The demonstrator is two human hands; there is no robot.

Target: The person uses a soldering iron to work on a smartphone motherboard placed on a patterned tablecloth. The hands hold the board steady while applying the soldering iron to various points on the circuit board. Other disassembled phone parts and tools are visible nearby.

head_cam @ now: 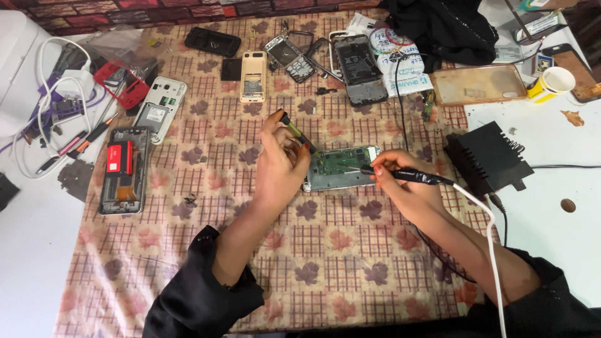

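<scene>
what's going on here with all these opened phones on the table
A person is working on an opened phone with a green circuit board, lying on a checked tablecloth. The left hand holds a slim dark tool angled down at the board. The right hand holds a black corded iron with its tip at the board. Other dismantled phones lie around.

tool tips: both the left hand (278,164) tool's point and the soldering pen (407,176) tip are too small to tell against the opened phone (341,168).
phone's left end: hidden behind the left hand.
black cloth (441,25), beyond the phone: cut off by the top edge.
white cable (494,263): runs off the bottom edge.
</scene>
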